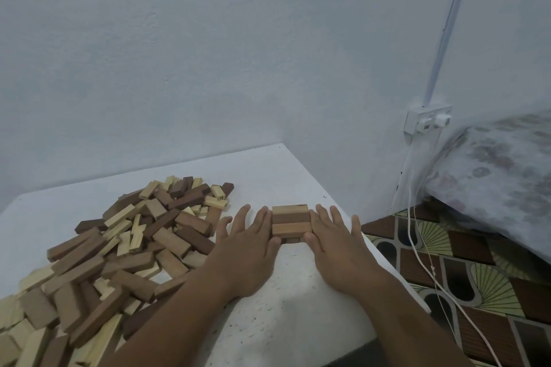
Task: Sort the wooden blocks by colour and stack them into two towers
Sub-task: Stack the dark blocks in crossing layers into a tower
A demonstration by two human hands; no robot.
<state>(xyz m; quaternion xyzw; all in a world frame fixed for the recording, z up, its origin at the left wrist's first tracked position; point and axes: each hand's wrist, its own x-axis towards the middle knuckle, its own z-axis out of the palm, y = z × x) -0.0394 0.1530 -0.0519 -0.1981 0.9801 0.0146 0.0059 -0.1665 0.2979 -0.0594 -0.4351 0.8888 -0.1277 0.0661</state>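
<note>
Brown stacked blocks point(291, 223) sat on white tabletop point(298, 292), my left hand point(247, 247) and right hand point(337, 243) flat-fingered, pressed against its two sides, mixed block pile point(119, 247) lay left.

1. We see bare counter point(286, 307) in front of the stack point(291, 222), between our forearms.
2. The block pile point(125, 253) covers the counter's left side, close beside the left hand point(247, 250).
3. Behind the stack, open counter runs to the wall point(208, 68).
4. Our right hand point(337, 244) lies near the counter's right edge; cables point(417, 235) hang beyond it, beside the bed point(501, 182).
</note>
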